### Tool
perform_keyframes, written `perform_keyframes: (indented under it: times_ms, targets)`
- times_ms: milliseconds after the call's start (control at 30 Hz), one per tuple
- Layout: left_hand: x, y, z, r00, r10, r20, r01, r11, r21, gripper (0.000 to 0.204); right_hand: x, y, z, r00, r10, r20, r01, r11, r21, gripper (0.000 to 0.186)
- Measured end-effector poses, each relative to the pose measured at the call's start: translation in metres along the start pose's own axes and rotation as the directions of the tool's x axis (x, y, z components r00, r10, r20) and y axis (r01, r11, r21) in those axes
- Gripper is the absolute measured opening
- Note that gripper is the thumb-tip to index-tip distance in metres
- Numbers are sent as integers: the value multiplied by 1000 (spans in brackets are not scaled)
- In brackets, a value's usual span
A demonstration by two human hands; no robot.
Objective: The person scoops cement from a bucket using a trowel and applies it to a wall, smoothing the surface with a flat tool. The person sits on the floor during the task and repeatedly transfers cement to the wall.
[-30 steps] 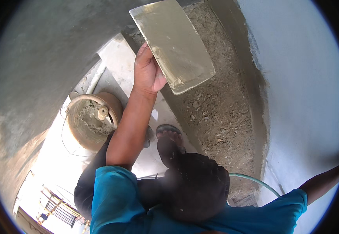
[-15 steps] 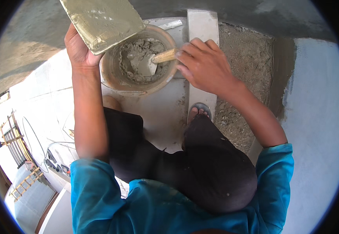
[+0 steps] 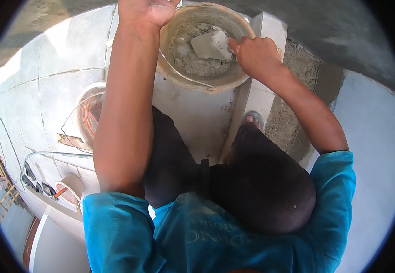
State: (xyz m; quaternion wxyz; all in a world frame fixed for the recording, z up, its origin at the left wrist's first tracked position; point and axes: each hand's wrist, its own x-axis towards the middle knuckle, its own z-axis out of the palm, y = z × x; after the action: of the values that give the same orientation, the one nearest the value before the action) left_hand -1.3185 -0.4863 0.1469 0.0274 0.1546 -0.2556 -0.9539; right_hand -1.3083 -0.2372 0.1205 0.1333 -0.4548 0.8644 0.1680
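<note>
A trowel [image 3: 206, 47] is gripped in my closed right hand [image 3: 260, 55]; its handle is mostly hidden by my fingers. Its grey, mortar-smeared blade lies over the wet mortar [image 3: 190, 63] inside a round bucket [image 3: 172, 75]. That bucket has a dirty tan rim and a thin wire handle hanging on its near side. My left hand [image 3: 148, 12] reaches up to the top edge of the picture, close by the bucket's left rim. Only its wrist and part of the palm show, so its fingers and anything in them are cut off.
A pale raised ledge [image 3: 263, 93] runs right of the bucket, with rough sandy ground [image 3: 297, 75] beyond it. A grey wall [image 3: 334, 27] closes the far side. To my left stand a second bucket [image 3: 86, 102], a wood strip [image 3: 72, 142], a hose [image 3: 59, 154] and a smaller bucket [image 3: 72, 184].
The trowel blade has turned flatter, its handle now toward the right. My left hand has moved up and forward, and the mortar-covered plastering board it held has left the view. The view has shifted.
</note>
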Motion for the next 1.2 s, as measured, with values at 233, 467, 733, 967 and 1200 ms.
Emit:
perform_keyframes:
  times_ms: [233,467,733,967,1200]
  targets:
    - [-1,-2,-3,977,-5,-215,-18,994,-108,47,27,-29,23,999,-5,34,12,982,-187,19]
    - [-20,15,-5,987,143,-78,-146,988,-39,46,34,-45,10,976,-22,218,23,1000,-6,22]
    - [-41,17,18,989,142,-48,-138,987,77,36,36,-32,8,958,13,288,-65,983,174,43]
    - [-11,36,-2,954,241,-177,-253,966,-47,20,10,11,13,965,26,259,-131,908,397,46]
    - [-3,56,-32,953,302,-22,-302,939,-163,11,9,14,-6,950,167,263,-256,899,354,44]
